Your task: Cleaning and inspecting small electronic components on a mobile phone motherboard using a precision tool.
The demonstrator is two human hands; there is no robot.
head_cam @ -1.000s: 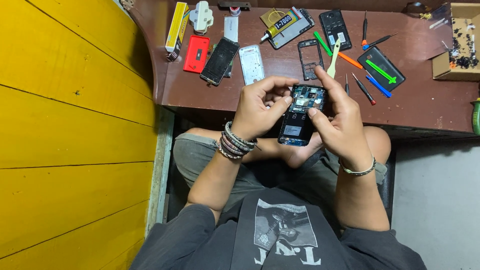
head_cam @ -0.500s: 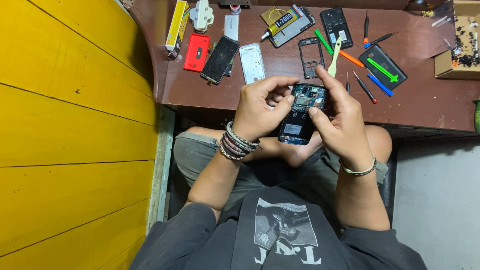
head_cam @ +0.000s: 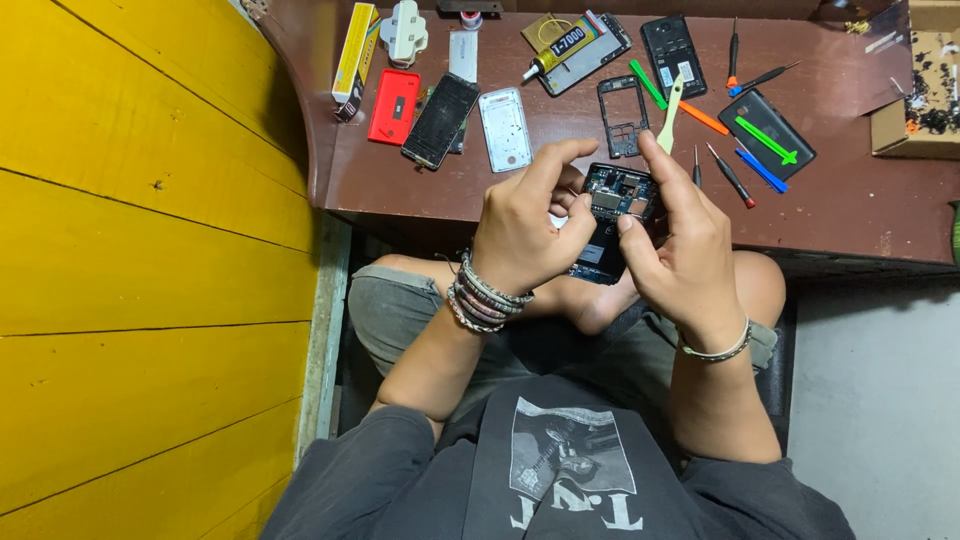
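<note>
Dark red-brown table (head_cam: 860,215) in front of me, yellow plank wall (head_cam: 130,250) on my left, grey floor on my right. I sit cross-legged, knees under the table edge.

Opened phone (head_cam: 612,222), back cover off, circuit board and blue internals showing. It sits over my lap, just at the near table edge, held between both hands. Long axis runs away from me toward the table, slightly tilted; the board end points at the table, the lower end points back at me (lower part mostly hidden by my fingers).

My left hand (head_cam: 520,235) grasps the phone's left side, wrist bent, index finger and thumb arched up over the top edge in a pinch. Stack of bead bracelets (head_cam: 482,300) on that wrist. My right hand (head_cam: 680,245) grips the right side, thumb pressed on the phone's face, index finger stretched forward along the edge. Thin metal bracelet (head_cam: 715,350) on that wrist. Both forearms angle inward, elbows out.

On the table, well apart from the hands: red phone cover (head_cam: 394,106), dark phone with cracked screen (head_cam: 440,120), white frame (head_cam: 505,128), black midframe (head_cam: 622,116), glue tube (head_cam: 565,46), cream pry tool (head_cam: 669,114) just beyond the phone, green pry tool (head_cam: 648,84), screwdrivers (head_cam: 732,175), black phone with green and blue tools on it (head_cam: 766,134), cardboard box of small parts (head_cam: 920,90).
</note>
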